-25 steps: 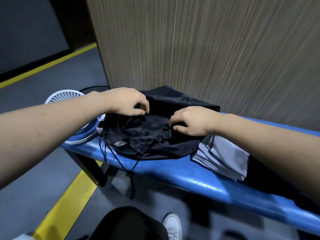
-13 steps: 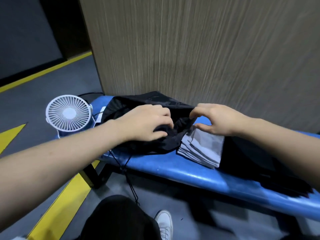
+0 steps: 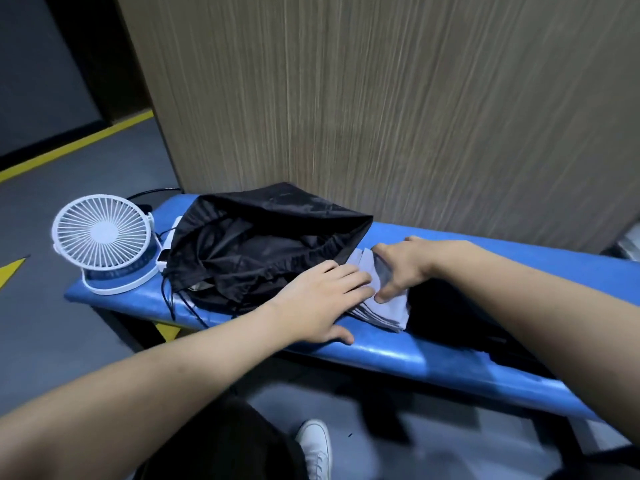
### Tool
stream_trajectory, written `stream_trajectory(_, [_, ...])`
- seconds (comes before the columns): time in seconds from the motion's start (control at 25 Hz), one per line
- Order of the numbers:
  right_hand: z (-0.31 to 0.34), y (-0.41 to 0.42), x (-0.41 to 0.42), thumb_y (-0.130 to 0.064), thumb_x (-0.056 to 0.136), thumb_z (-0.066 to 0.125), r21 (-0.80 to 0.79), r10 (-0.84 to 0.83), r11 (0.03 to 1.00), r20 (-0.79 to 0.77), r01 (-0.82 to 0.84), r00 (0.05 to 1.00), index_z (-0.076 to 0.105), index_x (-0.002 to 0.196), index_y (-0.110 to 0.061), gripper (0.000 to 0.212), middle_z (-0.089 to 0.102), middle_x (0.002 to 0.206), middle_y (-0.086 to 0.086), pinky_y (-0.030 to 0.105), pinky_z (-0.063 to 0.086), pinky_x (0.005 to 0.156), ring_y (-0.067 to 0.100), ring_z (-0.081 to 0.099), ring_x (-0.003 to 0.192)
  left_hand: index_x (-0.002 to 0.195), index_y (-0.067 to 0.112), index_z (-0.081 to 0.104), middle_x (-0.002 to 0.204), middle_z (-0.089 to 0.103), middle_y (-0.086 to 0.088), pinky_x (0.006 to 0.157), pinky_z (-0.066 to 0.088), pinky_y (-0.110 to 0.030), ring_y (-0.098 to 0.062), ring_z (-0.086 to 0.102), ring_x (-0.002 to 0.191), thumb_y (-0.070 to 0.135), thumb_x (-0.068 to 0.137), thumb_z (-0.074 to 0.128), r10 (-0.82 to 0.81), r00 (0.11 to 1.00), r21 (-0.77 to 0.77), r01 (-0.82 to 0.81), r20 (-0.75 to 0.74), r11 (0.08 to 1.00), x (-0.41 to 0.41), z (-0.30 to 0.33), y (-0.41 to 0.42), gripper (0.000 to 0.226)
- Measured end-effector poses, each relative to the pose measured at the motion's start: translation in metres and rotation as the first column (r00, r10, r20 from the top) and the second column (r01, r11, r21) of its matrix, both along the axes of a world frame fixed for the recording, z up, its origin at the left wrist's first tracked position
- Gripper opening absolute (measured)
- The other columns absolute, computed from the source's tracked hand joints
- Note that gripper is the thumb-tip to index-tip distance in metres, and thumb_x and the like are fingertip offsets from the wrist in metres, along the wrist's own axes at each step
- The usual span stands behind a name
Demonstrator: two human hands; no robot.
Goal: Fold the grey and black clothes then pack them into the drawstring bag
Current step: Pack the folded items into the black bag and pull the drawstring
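From the head camera, both hands meet on the folded grey cloth [image 3: 384,304], which lies on the blue bench [image 3: 398,355] between the black drawstring bag [image 3: 263,244] and a black garment [image 3: 460,317] to its right. The left hand [image 3: 322,303] lies flat with straight fingers, pressing on the near left part of the grey stack, thumb resting on the bench. The right hand [image 3: 407,268] curls over the far edge, thumb on top and fingers apparently tucked under a layer, pinching the cloth. The step looks like lifting the grey stack to put it in the bag, whose mouth gapes toward it. To do it well, slide the flat hand under, keep the folds squeezed together, and carry the stack level so the layers do not fan out at the loose corner. Counted: one bag with dangling cords, one grey stack, one black garment, one white desk fan [image 3: 104,240], one bench, two hands.
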State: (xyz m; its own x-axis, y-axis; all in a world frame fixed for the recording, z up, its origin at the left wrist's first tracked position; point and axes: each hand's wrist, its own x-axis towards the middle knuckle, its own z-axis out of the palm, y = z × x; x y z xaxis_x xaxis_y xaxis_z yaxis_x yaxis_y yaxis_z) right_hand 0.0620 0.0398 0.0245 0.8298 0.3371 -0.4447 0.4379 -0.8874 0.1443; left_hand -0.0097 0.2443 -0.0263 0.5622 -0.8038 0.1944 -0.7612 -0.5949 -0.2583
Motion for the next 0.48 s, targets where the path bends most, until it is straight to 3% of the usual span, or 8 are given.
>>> stream_trajectory(0.2, [-0.003, 0.015, 0.004, -0.065, 0.063, 0.075, 0.005, -0.091, 0.996, -0.077, 0.091, 0.993, 0.035, 0.12, -0.024, 0.08, 0.056, 0.113, -0.001, 0.04, 0.039, 0.096, 0.029, 0.05, 0.109, 0.138, 0.007, 0.049, 0.142, 0.047, -0.011, 0.111, 0.029, -0.044, -0.032, 0.041, 0.133, 0.08, 0.077, 0.05, 0.024, 0.999, -0.04, -0.023, 0.036, 0.999, -0.01, -0.016, -0.003, 0.096])
stream_trajectory(0.28, [-0.004, 0.021, 0.001, -0.064, 0.065, 0.073, -0.036, -0.087, 0.996, -0.088, 0.084, 0.992, 0.034, 0.114, -0.021, 0.076, 0.06, 0.115, 0.002, 0.046, 0.026, 0.114, 0.029, 0.053, 0.121, 0.138, 0.002, 0.048, 0.145, 0.045, -0.016, 0.113, 0.025, -0.045, -0.036, 0.039, 0.135, 0.084, 0.072, 0.051, 0.057, 0.997, -0.012, -0.057, 0.061, 0.998, -0.021, -0.021, -0.003, 0.105])
stream_trajectory(0.36, [-0.004, 0.028, -0.011, -0.063, 0.07, 0.067, -0.077, -0.078, 0.994, -0.089, 0.071, 0.993, 0.033, 0.114, -0.018, 0.072, 0.061, 0.111, 0.004, 0.05, 0.006, 0.121, 0.027, 0.05, 0.132, 0.139, 0.001, 0.048, 0.146, 0.043, -0.016, 0.113, 0.025, -0.044, -0.037, 0.037, 0.137, 0.083, 0.064, 0.06, 0.088, 0.994, 0.021, -0.089, 0.071, 0.996, -0.032, -0.025, -0.001, 0.111])
stream_trajectory(0.48, [0.002, 0.042, -0.039, -0.065, 0.081, 0.054, -0.132, -0.056, 0.99, -0.063, 0.047, 0.996, 0.024, 0.145, -0.008, 0.091, 0.06, 0.131, 0.008, 0.05, -0.009, 0.121, 0.023, 0.041, 0.142, 0.138, 0.002, 0.048, 0.147, 0.043, -0.015, 0.112, 0.025, -0.043, -0.036, 0.036, 0.139, 0.072, 0.056, 0.075, 0.122, 0.99, 0.05, -0.126, 0.064, 0.991, -0.045, -0.025, 0.008, 0.111])
